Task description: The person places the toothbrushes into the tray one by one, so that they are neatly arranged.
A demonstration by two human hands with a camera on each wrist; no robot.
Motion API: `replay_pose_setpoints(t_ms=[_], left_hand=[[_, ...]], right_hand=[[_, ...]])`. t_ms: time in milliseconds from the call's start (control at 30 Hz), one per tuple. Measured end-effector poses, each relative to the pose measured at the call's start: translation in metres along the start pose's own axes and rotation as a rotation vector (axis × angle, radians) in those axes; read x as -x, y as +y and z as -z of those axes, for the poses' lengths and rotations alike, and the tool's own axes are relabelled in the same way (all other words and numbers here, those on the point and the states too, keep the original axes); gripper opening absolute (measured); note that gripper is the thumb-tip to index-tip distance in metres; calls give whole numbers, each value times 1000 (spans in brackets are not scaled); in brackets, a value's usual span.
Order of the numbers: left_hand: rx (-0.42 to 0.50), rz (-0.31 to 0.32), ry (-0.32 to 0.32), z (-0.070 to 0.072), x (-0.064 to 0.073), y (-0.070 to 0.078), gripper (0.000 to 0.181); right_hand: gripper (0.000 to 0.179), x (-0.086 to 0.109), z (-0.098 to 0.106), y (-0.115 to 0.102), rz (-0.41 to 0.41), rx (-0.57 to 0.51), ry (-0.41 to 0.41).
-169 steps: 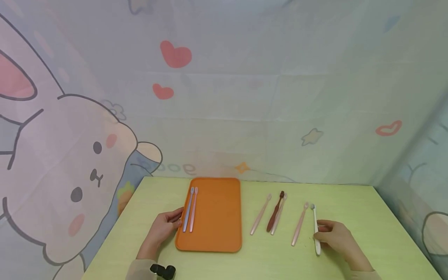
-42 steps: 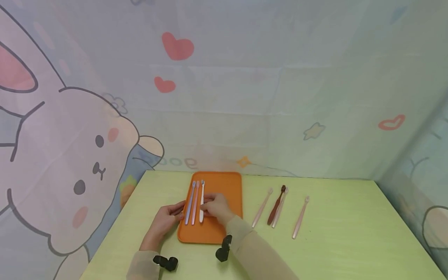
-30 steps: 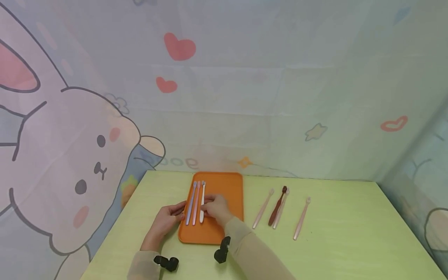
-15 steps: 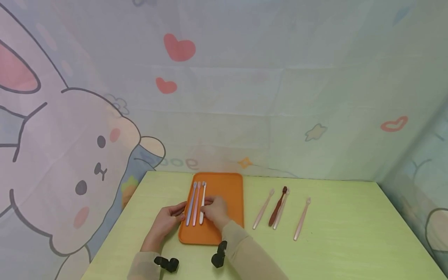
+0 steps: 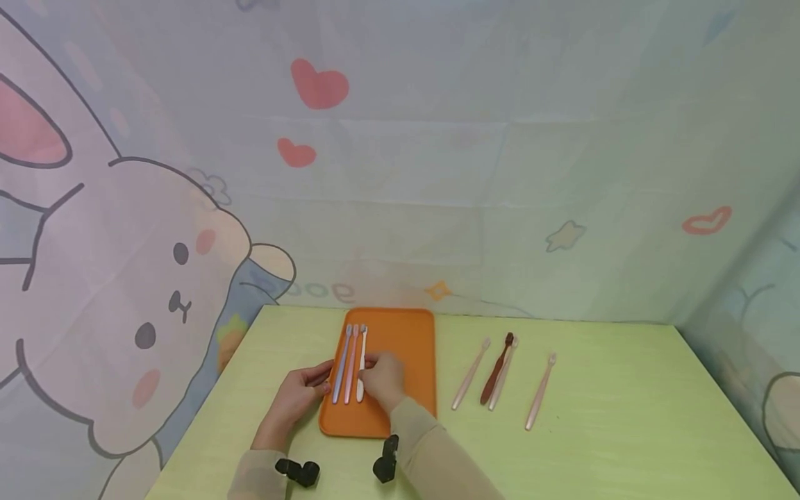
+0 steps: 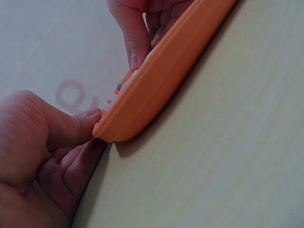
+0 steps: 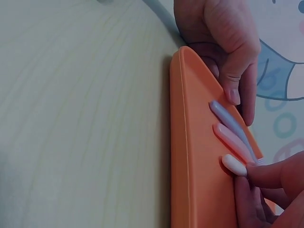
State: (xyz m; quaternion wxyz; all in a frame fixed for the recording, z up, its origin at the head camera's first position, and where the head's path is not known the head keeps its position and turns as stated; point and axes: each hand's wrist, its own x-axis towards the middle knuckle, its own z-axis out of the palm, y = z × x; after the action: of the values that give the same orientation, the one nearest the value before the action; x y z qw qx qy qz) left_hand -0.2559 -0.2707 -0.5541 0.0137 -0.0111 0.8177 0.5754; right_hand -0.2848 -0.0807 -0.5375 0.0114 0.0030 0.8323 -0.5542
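An orange tray [image 5: 403, 410] lies on the table, with a blue-violet toothbrush [image 5: 341, 368] and a pink toothbrush [image 5: 351, 368] side by side along its left part. Right of them on the tray is a white toothbrush [image 5: 360, 392]; my right hand [image 5: 384, 378] pinches its handle between thumb and fingers. In the right wrist view the rounded end of the white toothbrush [image 7: 233, 165] pokes out past the fingertips. My left hand [image 5: 295, 396] grips the tray's left edge. Its thumb presses on the rim in the left wrist view, fingers curled below the tray's corner [image 6: 128, 118].
Right of the tray, a pale pink toothbrush [image 5: 470, 376], a brown toothbrush [image 5: 496, 371] lying close against another pink toothbrush [image 5: 503, 378], and a further pink toothbrush [image 5: 540, 396] lie on the yellow-green table [image 5: 625, 417]. A cartoon-printed cloth [image 5: 437, 173] hangs behind.
Over several seconds my right hand has brought the white toothbrush from the table's right side onto the tray. In the last second only the right forearm has shifted slightly left; the left hand stays put.
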Motion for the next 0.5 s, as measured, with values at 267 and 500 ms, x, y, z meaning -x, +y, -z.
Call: replay_pose_setpoints(t_ms=[267, 500], left_hand=[[-2, 3, -6, -1, 0, 2, 51], [-9, 10, -8, 0, 0, -1, 52]], right_hand=[[28, 1, 2, 0, 11, 24, 15], [26, 4, 4, 5, 32, -4, 6]])
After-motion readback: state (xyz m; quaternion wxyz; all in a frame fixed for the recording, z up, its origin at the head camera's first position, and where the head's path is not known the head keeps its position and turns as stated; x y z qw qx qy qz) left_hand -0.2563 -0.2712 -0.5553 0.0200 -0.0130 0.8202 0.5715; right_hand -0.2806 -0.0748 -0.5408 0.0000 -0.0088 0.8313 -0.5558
